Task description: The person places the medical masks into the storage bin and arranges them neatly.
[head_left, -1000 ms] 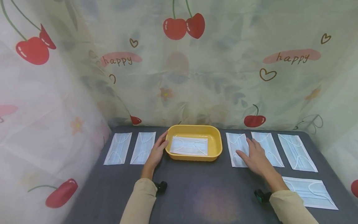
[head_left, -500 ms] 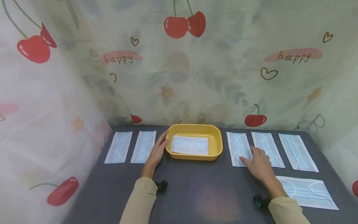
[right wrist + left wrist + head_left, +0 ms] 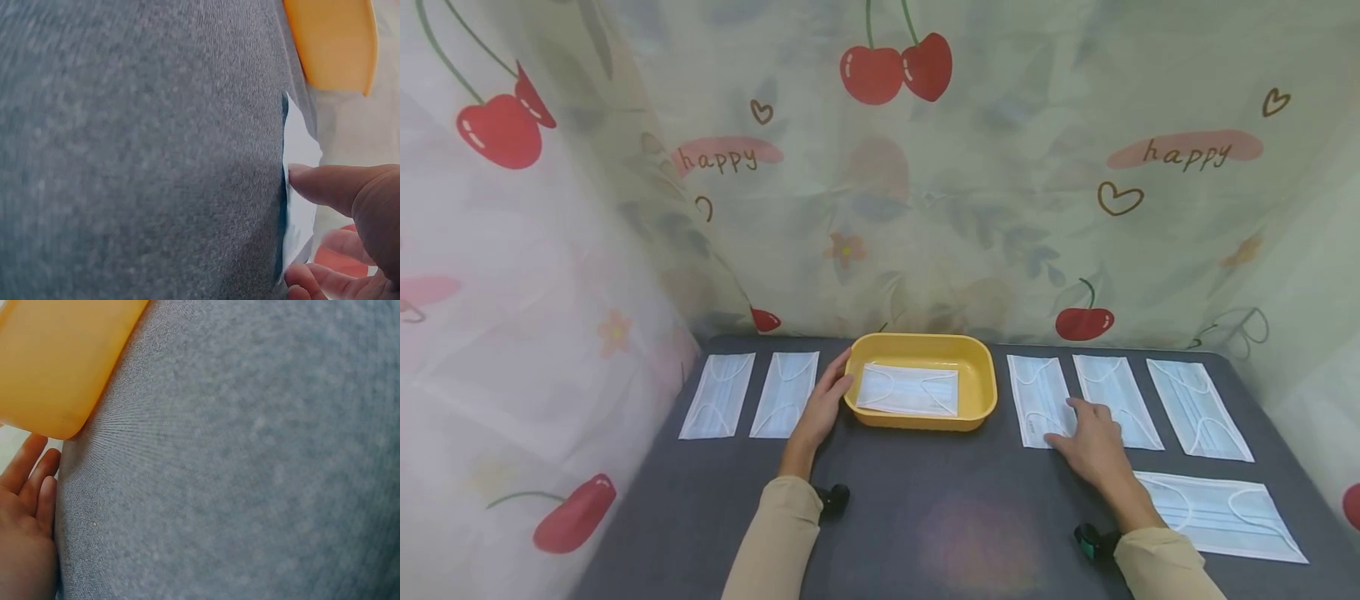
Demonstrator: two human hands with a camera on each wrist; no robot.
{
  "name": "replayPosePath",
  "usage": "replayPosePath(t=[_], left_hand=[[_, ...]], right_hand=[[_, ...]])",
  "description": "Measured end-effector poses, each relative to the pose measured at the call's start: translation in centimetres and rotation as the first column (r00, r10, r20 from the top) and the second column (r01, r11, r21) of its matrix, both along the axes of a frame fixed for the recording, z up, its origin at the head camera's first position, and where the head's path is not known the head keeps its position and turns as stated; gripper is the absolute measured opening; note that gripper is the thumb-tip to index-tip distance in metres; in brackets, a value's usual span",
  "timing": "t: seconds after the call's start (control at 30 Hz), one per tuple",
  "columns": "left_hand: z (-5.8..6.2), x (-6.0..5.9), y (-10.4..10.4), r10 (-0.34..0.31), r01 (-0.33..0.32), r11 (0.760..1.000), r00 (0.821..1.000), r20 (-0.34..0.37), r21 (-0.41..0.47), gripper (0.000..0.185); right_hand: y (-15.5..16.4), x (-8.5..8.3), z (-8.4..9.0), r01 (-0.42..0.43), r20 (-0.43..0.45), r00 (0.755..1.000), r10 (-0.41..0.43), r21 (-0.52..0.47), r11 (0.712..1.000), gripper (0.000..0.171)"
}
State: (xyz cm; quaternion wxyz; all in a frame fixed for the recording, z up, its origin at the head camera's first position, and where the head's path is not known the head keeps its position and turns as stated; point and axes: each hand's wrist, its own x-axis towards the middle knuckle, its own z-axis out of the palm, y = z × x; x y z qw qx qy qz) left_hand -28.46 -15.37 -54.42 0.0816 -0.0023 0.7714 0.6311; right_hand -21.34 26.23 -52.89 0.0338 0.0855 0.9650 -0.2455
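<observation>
Right hand drawn back to the near edge of a mask, left hand steadying the tray

The right hand (image 3: pixel 1093 442) has slid toward the person over the last second, from well up on the face mask (image 3: pixel 1037 398) just right of the yellow tray (image 3: pixel 981 375) down to its near corner. In the right wrist view the thumb (image 3: pixel 331 186) presses on the mask's edge, which lifts slightly off the grey counter (image 3: pixel 940 508), with fingertips curled beneath: it looks like the start of a pinch, not yet a firm hold. The left hand (image 3: pixel 822 408) has not moved, lying open with straight fingers against the tray's left end. One mask in the tray (image 3: pixel 908 390) lies flat; two masks on the left (image 3: pixel 750 395) and three more on the right (image 3: pixel 1195 408) wait on the counter.
</observation>
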Motion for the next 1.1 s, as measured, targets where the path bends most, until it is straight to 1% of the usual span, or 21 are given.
replayPosePath(t=[0.07,0.17,0.33,0.5,0.8,0.97,1.1], left_hand=[[-0.85,-0.36,-0.03,0.008,-0.008,1.000,1.000,-0.005,0.006,0.052],[-1.13,-0.36,0.02,0.018,-0.018,1.000,1.000,-0.016,0.010,0.050],[-1.08,-0.17,0.18,0.026,-0.026,1.000,0.999,-0.042,0.006,0.048],[-1.10,-0.17,0.16,0.040,-0.040,0.999,0.998,-0.042,0.000,0.047],[-1.20,-0.31,0.05,0.041,-0.041,0.999,0.998,-0.039,0.000,0.047],[-1.27,-0.30,0.02,0.041,-0.041,0.999,0.998,-0.044,0.000,0.047],[-1.32,-0.30,0.02,0.034,-0.033,0.999,0.998,-0.049,0.007,0.047]], right_hand=[[0.00,-0.06,-0.04,0.001,0.004,1.000,-0.001,-0.010,1.000,0.079],[-0.03,-0.07,-0.10,0.002,0.006,1.000,-0.002,-0.018,1.000,0.078],[-0.12,0.06,-0.16,0.021,0.005,1.000,-0.021,-0.015,1.000,0.077],[-0.28,0.32,-0.14,0.033,-0.004,0.999,-0.033,-0.025,0.999,0.075],[-0.47,0.29,-0.48,0.002,-0.072,0.997,-0.005,-0.038,0.999,0.065],[-0.55,0.38,-0.48,0.000,-0.056,0.998,-0.004,-0.064,0.998,0.063],[-0.52,0.64,-0.58,0.014,-0.097,0.995,-0.024,-0.098,0.995,0.058]])
